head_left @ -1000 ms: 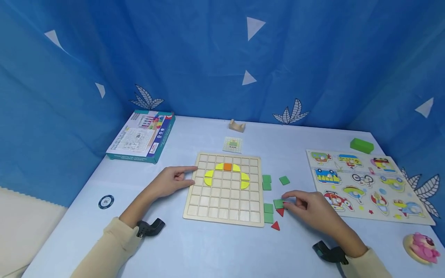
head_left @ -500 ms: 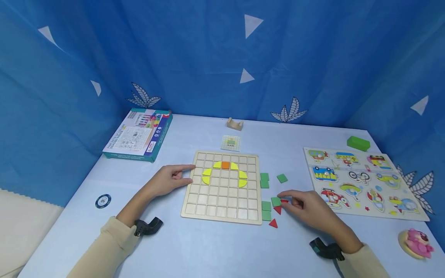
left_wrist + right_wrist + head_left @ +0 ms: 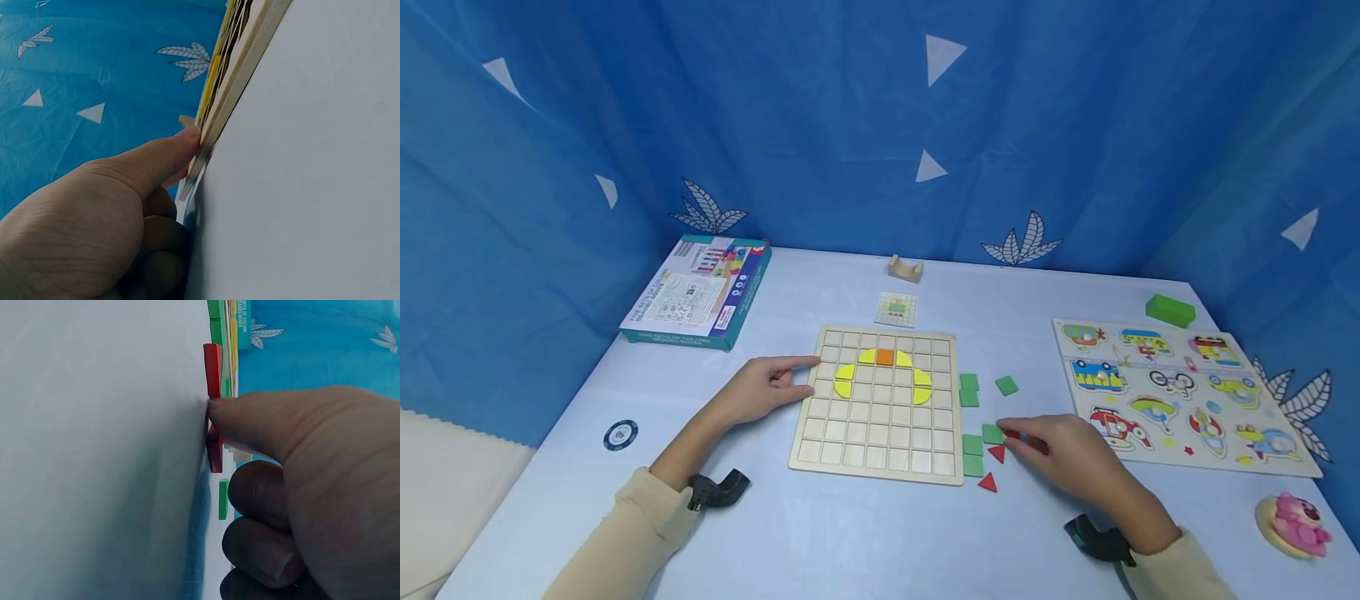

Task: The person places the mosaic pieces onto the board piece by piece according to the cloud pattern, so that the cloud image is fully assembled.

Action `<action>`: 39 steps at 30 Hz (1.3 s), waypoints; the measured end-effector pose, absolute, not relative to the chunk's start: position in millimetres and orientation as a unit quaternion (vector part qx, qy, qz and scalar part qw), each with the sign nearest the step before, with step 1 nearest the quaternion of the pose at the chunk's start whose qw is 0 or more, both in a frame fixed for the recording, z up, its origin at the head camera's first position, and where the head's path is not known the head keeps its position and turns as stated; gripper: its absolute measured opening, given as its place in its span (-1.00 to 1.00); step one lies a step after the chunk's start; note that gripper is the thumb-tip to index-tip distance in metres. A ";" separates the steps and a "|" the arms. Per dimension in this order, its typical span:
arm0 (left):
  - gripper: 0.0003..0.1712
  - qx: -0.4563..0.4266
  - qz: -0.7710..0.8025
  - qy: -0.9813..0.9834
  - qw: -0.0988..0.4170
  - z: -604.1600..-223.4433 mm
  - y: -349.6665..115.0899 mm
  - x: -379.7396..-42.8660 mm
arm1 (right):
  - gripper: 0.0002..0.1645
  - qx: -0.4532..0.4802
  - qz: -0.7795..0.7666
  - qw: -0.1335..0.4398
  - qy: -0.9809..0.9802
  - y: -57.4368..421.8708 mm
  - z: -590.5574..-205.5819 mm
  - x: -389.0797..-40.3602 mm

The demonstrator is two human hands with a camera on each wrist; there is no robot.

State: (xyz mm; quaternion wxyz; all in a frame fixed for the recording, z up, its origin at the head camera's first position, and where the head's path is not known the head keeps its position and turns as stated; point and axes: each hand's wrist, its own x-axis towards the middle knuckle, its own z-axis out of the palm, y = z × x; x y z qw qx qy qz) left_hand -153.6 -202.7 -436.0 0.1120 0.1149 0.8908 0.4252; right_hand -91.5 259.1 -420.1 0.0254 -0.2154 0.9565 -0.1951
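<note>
A square wooden grid board [image 3: 842,460] bears several yellow quarter-round pieces [image 3: 844,389] and an orange square [image 3: 885,357]. With index finger and thumb extended, my left hand [image 3: 758,390] touches the board's left edge; in the left wrist view the thumb [image 3: 165,156] lies against its side. Right of the board, my right hand [image 3: 1067,450] pinches a red triangle [image 3: 1012,434], partly covered by the fingers. In the right wrist view the thumb overlaps this red piece [image 3: 214,456]. Two more red triangles [image 3: 988,482] and several green squares [image 3: 972,465] lie close by.
A small pattern card [image 3: 896,309] and a wooden holder [image 3: 906,269] are behind the board. A boxed set [image 3: 696,292] and a round chip [image 3: 621,435] are at left. At right are a vehicle puzzle [image 3: 1180,408], a green block [image 3: 1170,310] and a pink figure [image 3: 1300,523].
The right hand's fingertips have shifted from the green square's edge to the red triangle beside it. The left hand stays at the board. The head view has shifted slightly.
</note>
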 end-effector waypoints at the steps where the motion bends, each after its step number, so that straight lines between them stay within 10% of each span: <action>1: -0.41 0.115 0.425 0.891 0.112 -436.4 -203.0 -153.6 | -0.60 -0.216 -0.191 0.023 0.957 258.3 -419.3 -90.9; 39: -0.41 0.116 0.424 0.892 0.107 -435.6 -201.7 -153.0 | -0.61 -0.230 -0.173 -0.042 0.957 251.4 -428.2 -90.3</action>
